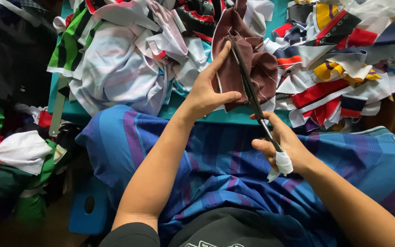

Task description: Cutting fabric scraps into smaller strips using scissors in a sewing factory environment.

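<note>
My left hand (209, 89) pinches a dark maroon piece of cloth (264, 68) and holds it up over the teal table edge. My right hand (282, 144) grips a pair of long black scissors (248, 87), whose handle is wrapped in white cloth. The blades run up along the maroon cloth, right beside my left fingers. Blue and purple striped fabric (220, 160) covers my lap below both hands.
Heaps of fabric scraps lie on the teal table (197, 115): white and green striped pieces (115, 59) at left, red, yellow, navy and white offcuts (339, 68) at right. More green, white and orange cloth (10, 155) is piled at the lower left. A blue stool (85, 210) stands below.
</note>
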